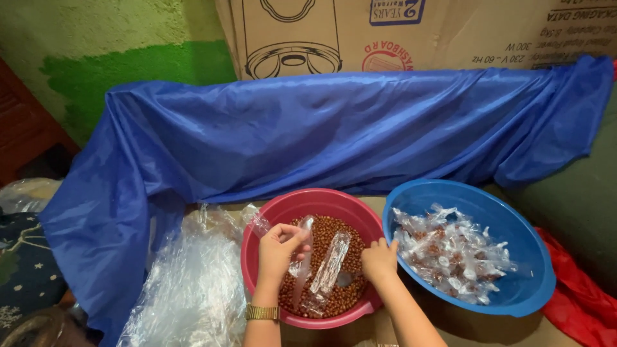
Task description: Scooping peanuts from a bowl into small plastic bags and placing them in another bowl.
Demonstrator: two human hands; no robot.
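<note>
A pink bowl (290,207) holds brown roasted peanuts (328,231). Over it, my left hand (277,247), with a gold watch on the wrist, pinches the top of a narrow clear plastic bag (302,257). A second long clear bag (328,270) lies on the peanuts between my hands. My right hand (379,260) rests in the bowl at its right side, fingers curled down into the peanuts; what it grips is hidden. To the right, a blue bowl (514,222) holds several small knotted clear packets of peanuts (450,250).
A heap of empty clear plastic bags (186,283) lies left of the pink bowl. A blue plastic sheet (308,135) drapes behind, in front of a cardboard box (411,32). Red cloth (578,295) lies at the right, dark patterned fabric (22,257) at the left.
</note>
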